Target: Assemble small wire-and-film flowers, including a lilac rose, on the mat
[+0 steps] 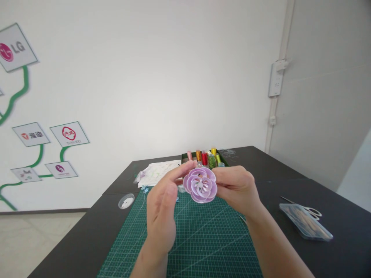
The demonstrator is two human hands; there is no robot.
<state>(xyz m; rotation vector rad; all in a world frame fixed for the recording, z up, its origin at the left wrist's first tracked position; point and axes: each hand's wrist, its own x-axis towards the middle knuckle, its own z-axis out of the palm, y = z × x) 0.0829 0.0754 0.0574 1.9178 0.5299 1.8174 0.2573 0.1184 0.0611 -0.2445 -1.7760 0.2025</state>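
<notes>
A light purple artificial flower (199, 185) with layered, shiny petals faces me above the cutting mat. My right hand (236, 185) is closed, its fingers and thumb pinching the flower from behind at its right side; the exact grip is hidden by the petals. On the other side, my left hand (164, 204) is open, with fingers stretched toward the flower's upper left edge and the thumb apart. Whether those fingertips touch the petals I cannot tell.
A green cutting mat (214, 239) covers the black table (290, 247). At the back stand thread spools (204, 158) in a box, beside white paper sheets (158, 173). A small round dish (126, 201) lies left; a clear plastic case (305, 222) and scissors (313, 212) lie right.
</notes>
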